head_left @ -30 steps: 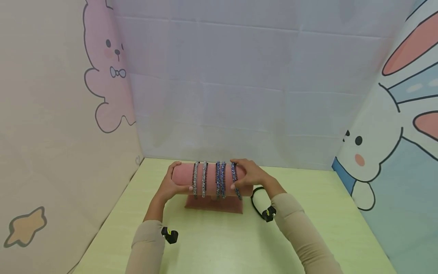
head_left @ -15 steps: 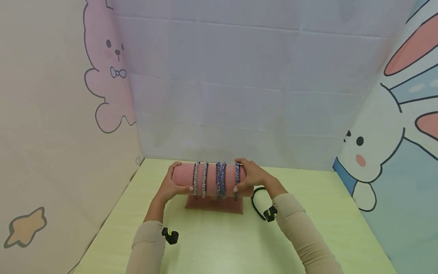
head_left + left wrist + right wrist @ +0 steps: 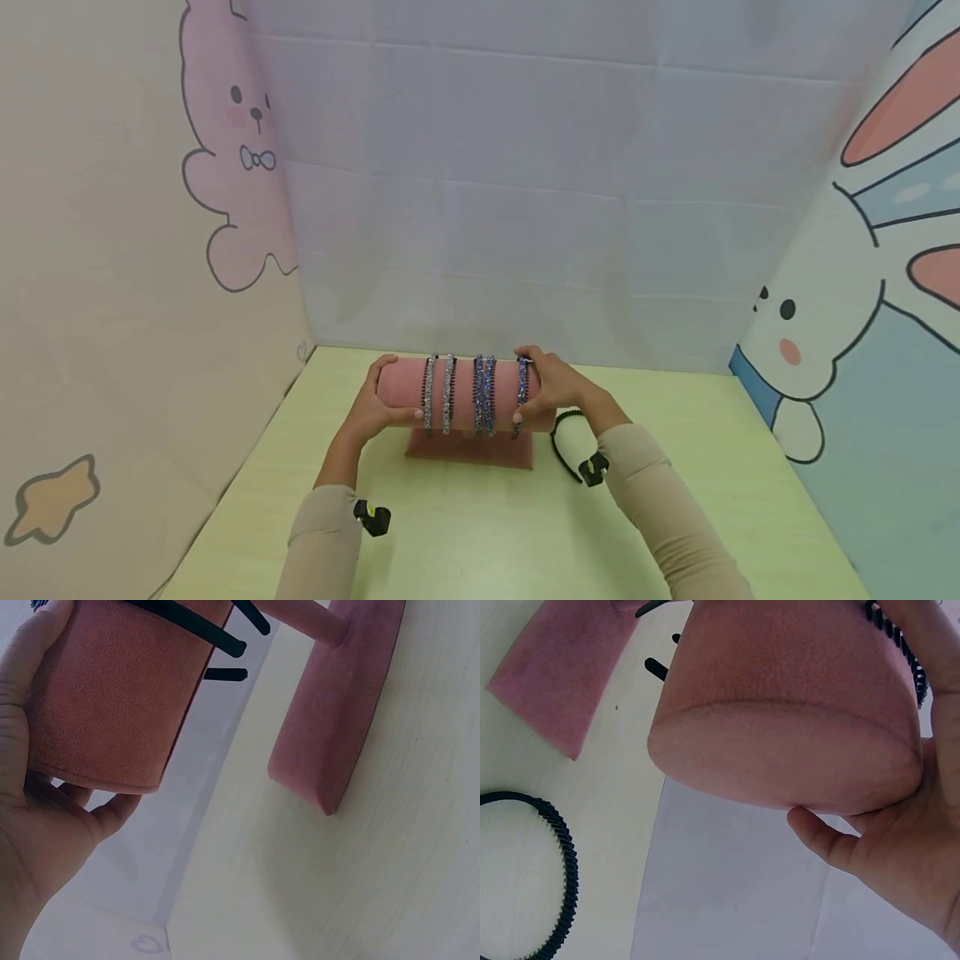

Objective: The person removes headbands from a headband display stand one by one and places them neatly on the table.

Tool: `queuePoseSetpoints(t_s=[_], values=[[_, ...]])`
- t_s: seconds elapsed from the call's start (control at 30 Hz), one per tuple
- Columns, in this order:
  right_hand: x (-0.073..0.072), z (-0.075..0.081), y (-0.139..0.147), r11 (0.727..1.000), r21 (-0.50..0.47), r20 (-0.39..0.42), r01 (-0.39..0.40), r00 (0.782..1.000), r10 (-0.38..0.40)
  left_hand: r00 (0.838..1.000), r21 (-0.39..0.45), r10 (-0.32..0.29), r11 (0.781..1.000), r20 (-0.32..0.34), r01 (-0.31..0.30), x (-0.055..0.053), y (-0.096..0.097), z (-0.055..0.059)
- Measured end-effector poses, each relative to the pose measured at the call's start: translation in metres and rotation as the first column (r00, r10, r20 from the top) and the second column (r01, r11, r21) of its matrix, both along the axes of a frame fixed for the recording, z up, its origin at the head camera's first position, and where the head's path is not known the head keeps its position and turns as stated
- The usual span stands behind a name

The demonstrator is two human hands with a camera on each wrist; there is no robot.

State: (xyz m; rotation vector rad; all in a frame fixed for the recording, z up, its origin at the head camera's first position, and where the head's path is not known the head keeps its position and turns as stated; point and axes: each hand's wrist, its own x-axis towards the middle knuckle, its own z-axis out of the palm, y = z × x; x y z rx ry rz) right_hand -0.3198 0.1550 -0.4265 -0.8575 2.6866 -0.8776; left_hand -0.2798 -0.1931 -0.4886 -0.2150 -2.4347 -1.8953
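Note:
A pink velvet headband stand [image 3: 401, 385] carries a row of rhinestone headbands on its horizontal roll. Two silver headbands [image 3: 448, 392] sit toward the left, and two blue headbands [image 3: 490, 392] lie close together near the middle. My left hand [image 3: 366, 413] grips the roll's left end, thumb in front and fingers behind. At the right end my right hand [image 3: 557, 387] holds another blue headband [image 3: 522, 385], thumb low on its front and fingers over the top. Dark headband ends [image 3: 225, 673] stick out beneath the roll in the left wrist view.
The stand's flat base [image 3: 468, 450] rests on the pale table [image 3: 450, 533]. A black headband [image 3: 571, 877] lies on the table right of the base, partly under my right wrist in the head view. A white wall sheet [image 3: 480, 208] rises behind.
The blue headband in my right hand has slid a little to the right along the roll and gone from slanted to nearly upright. My left hand has stayed in place.

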Motion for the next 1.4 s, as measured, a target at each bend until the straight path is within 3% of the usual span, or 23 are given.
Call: queuePoseSetpoints(t_s=[0.23, 0.47, 1.0, 1.23, 1.4], values=[[0.004, -0.003, 0.01, 0.998, -0.052, 0.017, 0.027, 1.0, -0.026, 1.0, -0.011, -0.017, 1.0, 0.021, 0.017, 0.0, 0.002, 0.003], [0.002, -0.015, 0.02, 0.985, -0.173, 0.029, 0.027, 0.999, -0.023, 0.999, -0.028, -0.038, 0.999, 0.025, 0.039, 0.014, 0.008, 0.028], [0.006, -0.027, 0.033, 0.942, -0.335, 0.164, 0.03, 0.986, 0.026, 0.999, 0.002, -0.037, 0.999, 0.034, 0.037, 0.014, 0.01, 0.028], [0.008, -0.03, 0.037, 0.924, -0.381, 0.182, 0.034, 0.982, 0.039, 0.998, 0.009, -0.045, 0.999, 0.032, 0.044, 0.013, 0.01, 0.028], [0.009, -0.029, 0.037, 0.913, -0.401, 0.241, 0.075, 0.97, 0.027, 0.998, 0.007, -0.043, 0.999, 0.04, 0.042, 0.014, 0.01, 0.029]])
